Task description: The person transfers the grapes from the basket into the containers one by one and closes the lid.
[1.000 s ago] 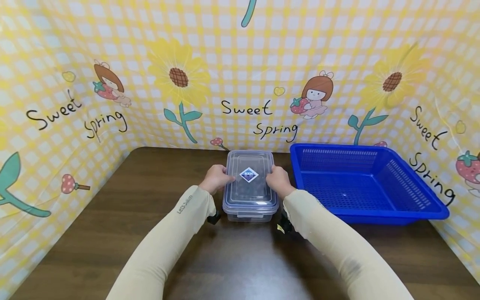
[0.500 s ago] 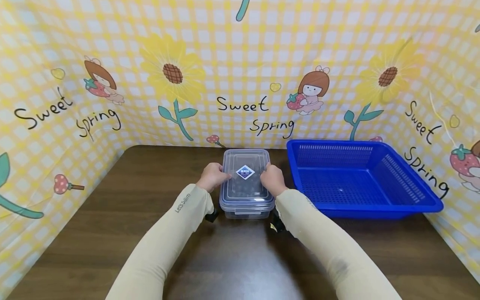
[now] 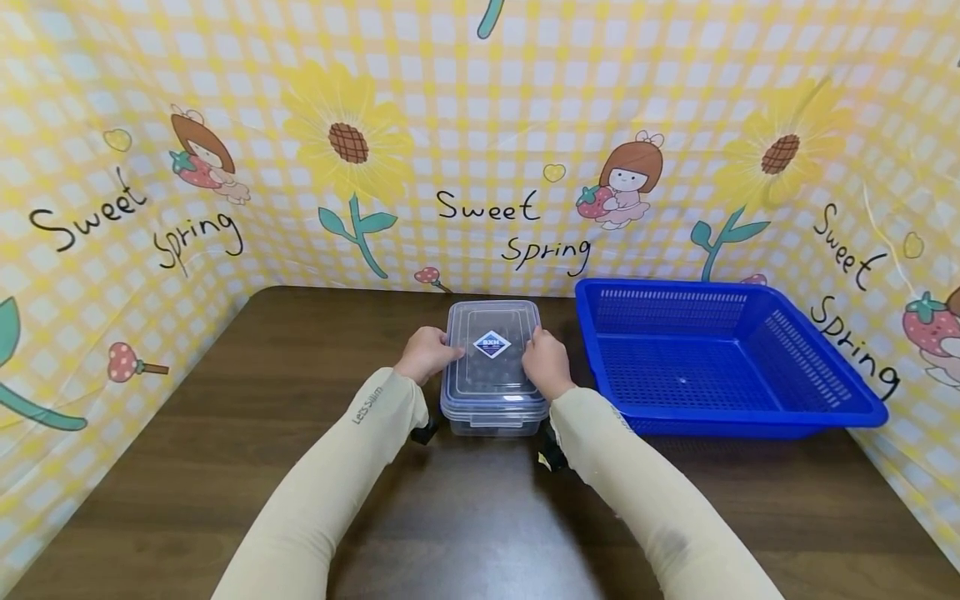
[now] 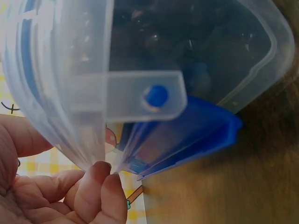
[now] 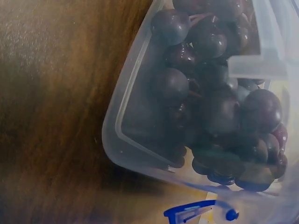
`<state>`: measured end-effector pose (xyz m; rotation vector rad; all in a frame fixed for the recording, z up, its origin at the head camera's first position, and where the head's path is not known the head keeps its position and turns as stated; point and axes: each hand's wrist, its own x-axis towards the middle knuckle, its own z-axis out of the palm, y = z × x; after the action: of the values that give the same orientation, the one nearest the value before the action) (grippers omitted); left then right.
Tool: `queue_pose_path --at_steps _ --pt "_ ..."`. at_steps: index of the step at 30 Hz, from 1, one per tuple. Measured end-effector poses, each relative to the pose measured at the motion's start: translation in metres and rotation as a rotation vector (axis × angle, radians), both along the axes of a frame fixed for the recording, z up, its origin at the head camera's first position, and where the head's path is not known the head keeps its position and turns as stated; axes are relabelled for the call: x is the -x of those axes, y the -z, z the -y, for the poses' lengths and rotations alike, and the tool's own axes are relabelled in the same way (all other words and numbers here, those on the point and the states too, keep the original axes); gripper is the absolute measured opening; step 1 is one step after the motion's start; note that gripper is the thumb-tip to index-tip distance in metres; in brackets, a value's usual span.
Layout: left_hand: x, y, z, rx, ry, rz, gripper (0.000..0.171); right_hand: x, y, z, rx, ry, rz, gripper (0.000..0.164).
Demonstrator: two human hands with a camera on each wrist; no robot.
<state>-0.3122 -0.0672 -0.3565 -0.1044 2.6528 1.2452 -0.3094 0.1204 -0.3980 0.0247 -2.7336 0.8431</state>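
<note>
A clear plastic food container (image 3: 491,375) with a lid and a diamond-shaped sticker stands on the table between both hands. Dark round grapes (image 5: 217,109) show through its wall in the right wrist view. My left hand (image 3: 427,354) grips the container's left edge, thumb on top of the lid. Close up, the left fingertips (image 4: 98,182) pinch the rim beside a clear latch (image 4: 135,95). On the opposite edge, my right hand (image 3: 547,360) holds the rim with curled fingers. The right wrist view does not show that hand, and its fingertips are hidden in the head view.
To the right of the container lies a blue perforated plastic basket (image 3: 675,412), near the right arm. Under everything is a dark wooden table (image 3: 420,525). A yellow checked cloth (image 3: 420,108) stands behind and along both sides.
The head view has shifted slightly. The container and basket keep their places relative to each other, and both hands stay on the container's edges.
</note>
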Motion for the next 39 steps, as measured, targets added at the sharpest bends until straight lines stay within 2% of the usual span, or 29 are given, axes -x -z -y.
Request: queue_pose_path --at_steps 4,11,15,26,35,39 --pt "0.0 0.001 -0.001 0.0 -0.01 0.019 0.03 -0.021 -0.018 0.005 -0.016 0.004 0.004 0.034" --pt "0.001 0.0 -0.002 0.017 -0.005 0.005 0.028 -0.026 -0.019 -0.002 0.164 0.082 0.058 0.034" --pt "0.0 0.0 -0.002 0.013 0.004 -0.005 0.028 -0.029 -0.017 -0.003 0.198 0.099 0.036 0.033" --pt "-0.002 0.0 0.0 -0.002 0.006 0.034 0.028 -0.029 -0.012 0.001 0.151 0.082 -0.02 0.031" --pt "-0.003 0.003 0.001 0.044 0.042 0.014 0.026 -0.033 -0.01 0.0 0.118 0.047 -0.042 0.03" --pt "-0.002 0.003 0.005 0.03 0.059 0.017 0.028 -0.034 -0.015 -0.004 0.128 0.021 0.021 0.029"
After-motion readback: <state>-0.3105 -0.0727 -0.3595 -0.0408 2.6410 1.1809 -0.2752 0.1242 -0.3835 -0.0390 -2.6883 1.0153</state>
